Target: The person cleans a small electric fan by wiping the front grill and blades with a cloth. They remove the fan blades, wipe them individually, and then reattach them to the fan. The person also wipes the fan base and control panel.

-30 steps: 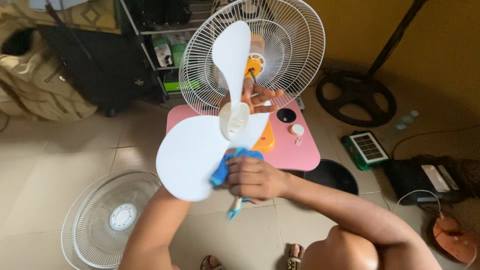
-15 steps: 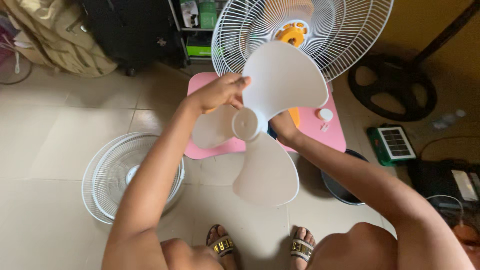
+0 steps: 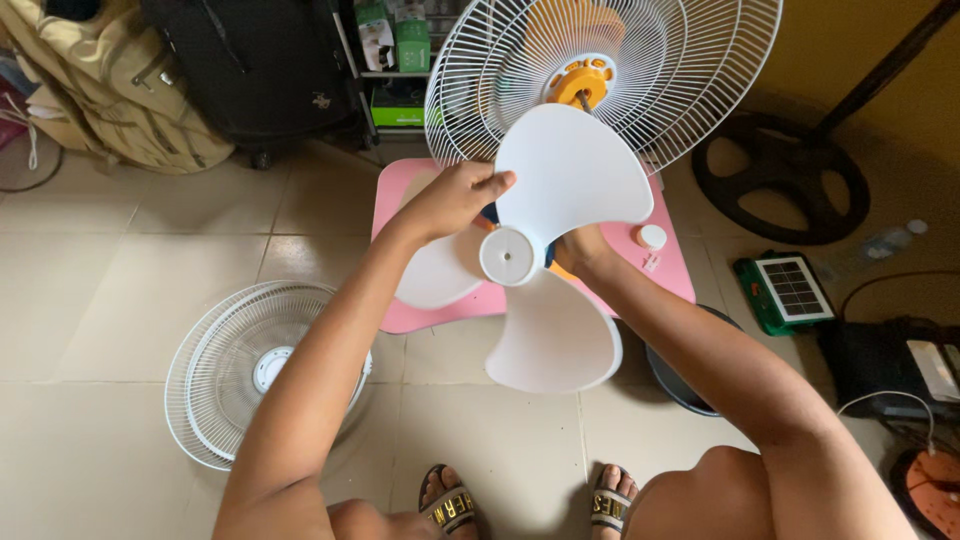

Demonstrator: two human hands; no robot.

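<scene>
The left hand (image 3: 455, 200) gripped the white fan blade (image 3: 545, 250) at its edge, fingers (image 3: 497, 182) curled over. The right hand (image 3: 582, 250) held it from behind, its fingers hidden. The rear grille (image 3: 690, 70) stood just beyond.

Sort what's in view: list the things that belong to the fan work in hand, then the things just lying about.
In hand or part of it:
white fan blade, held by the left hand and right hand
rear grille with orange hub
loose front grille on the floor
pink table
white cap

Lying about:
solar panel unit
black round base
black suitcase
tan bag
</scene>
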